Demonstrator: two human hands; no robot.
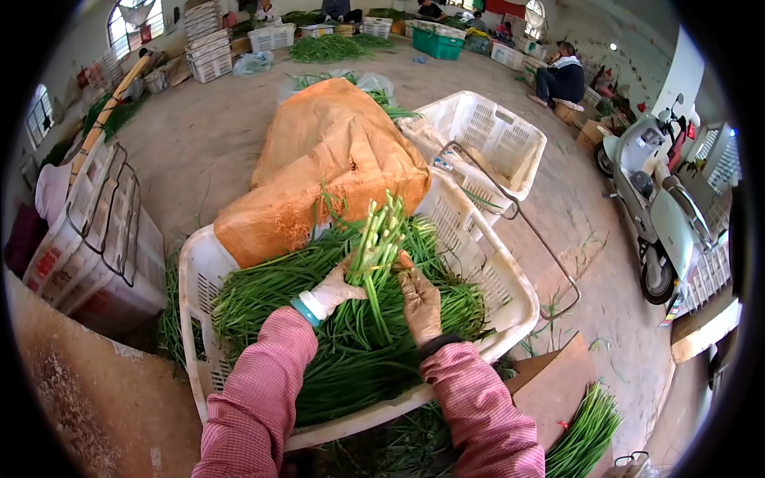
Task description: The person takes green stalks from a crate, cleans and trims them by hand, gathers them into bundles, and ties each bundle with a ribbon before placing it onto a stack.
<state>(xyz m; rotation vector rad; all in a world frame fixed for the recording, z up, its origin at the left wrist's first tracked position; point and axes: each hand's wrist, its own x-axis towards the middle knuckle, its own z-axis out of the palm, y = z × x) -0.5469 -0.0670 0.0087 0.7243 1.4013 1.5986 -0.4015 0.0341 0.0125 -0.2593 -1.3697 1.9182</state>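
Note:
My left hand [333,291], in a pale glove with a teal cuff, is closed around a bunch of chives [374,243]. Their pale cut ends point up and away from me, and the long leaves hang down. Close by on the right, my gloved right hand [420,301] has its fingers curled against the leaves beside the bunch; something orange shows at a fingertip. Just what those fingers pinch is hidden. Below both hands, a heap of loose chives [343,398] fills a white plastic crate [514,307].
An orange woven sack [327,151] covers the crate's far side. Another white crate [518,147] and a bent metal rod [550,239] lie beyond. Stacked crates [111,247] stand left, a scooter [669,207] right. Tied chives [586,430] lie front right. Several people sit farther back.

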